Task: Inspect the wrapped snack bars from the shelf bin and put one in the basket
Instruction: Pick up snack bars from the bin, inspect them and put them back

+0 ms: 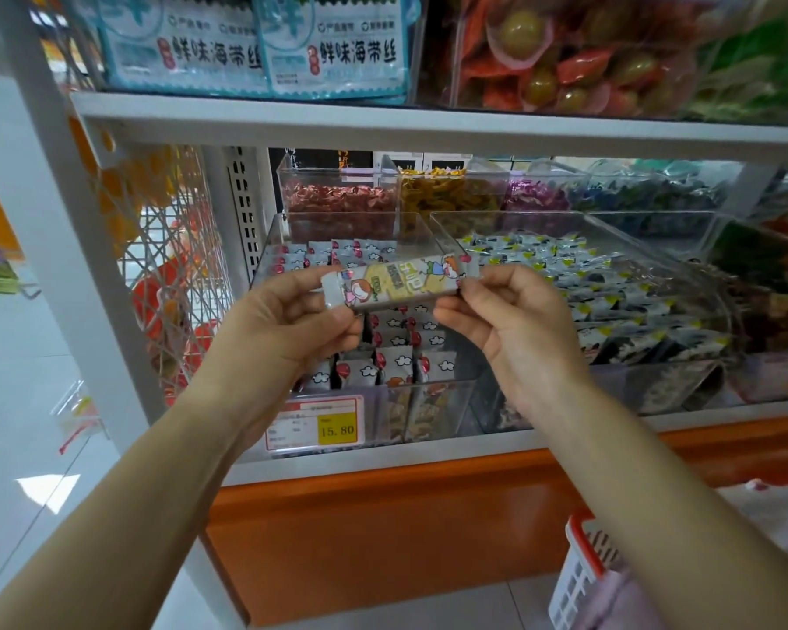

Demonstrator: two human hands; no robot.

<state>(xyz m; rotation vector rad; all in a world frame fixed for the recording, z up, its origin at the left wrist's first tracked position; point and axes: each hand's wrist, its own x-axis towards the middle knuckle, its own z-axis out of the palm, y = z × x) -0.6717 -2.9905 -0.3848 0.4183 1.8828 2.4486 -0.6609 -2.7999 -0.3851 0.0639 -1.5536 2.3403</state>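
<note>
A wrapped snack bar [399, 282] with cartoon figures on a yellow and white wrapper is held level in front of the shelf. My left hand [287, 320] pinches its left end. My right hand [503, 316] pinches its right end. Just behind and below the bar stands a clear shelf bin [446, 393] filled with several more bars of the same kind, upright in rows. A white basket [581, 575] with a red rim shows at the lower right, partly cut off by my right forearm.
A price tag [315, 422] reading 15.80 hangs on the bin's front. A second clear bin [610, 288] of blue-white packets sits to the right. Bins of wrapped candies [337, 202] stand behind. A white shelf board [428, 125] runs overhead, an orange base panel [383, 529] below.
</note>
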